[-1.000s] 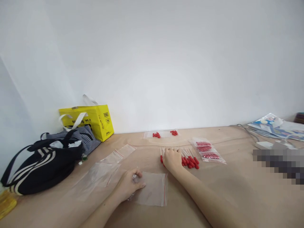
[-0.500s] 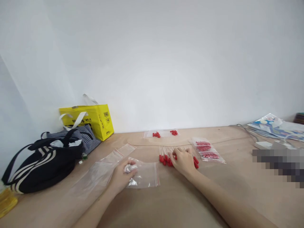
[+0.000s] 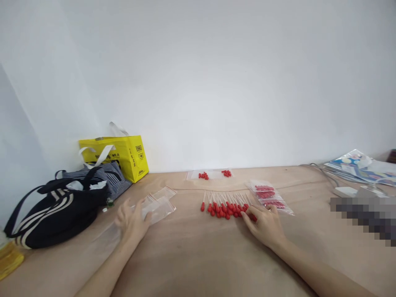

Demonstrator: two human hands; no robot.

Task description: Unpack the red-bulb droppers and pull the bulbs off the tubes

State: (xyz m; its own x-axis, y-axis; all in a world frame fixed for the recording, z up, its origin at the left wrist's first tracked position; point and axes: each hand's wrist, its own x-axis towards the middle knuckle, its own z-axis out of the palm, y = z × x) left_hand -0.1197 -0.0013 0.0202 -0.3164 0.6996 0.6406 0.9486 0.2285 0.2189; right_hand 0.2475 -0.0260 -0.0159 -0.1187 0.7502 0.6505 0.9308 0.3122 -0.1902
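L hand (image 3: 131, 218) is above the clear bags (image 3: 159, 208) on the L side, fingers spread and slightly bent; they are blurred, so I can't tell if they touch the plastic. R hand (image 3: 266, 225) is at the R end of the row of red-tipped sticks (image 3: 227, 209), bent, w/ thumb near the last red tips; whether it pinches any stick, I can't tell. The sticks lie side by side in the middle of the surface (image 3: 198, 255), red ends toward the person, pale ends toward the wall (image 3: 198, 82). Just beside them, on the R, are filled bags (image 3: 270, 196) w/ red tips inside, overlapping. Behind the row, near the wall, lies a flat clear bag (image 3: 213, 175) w/ 2 groups of red tips. Far L: yellow bag (image 3: 136, 159), striped bag (image 3: 119, 177) & black bag (image 3: 62, 218), close together. Far R: printed sheets (image 3: 359, 165).
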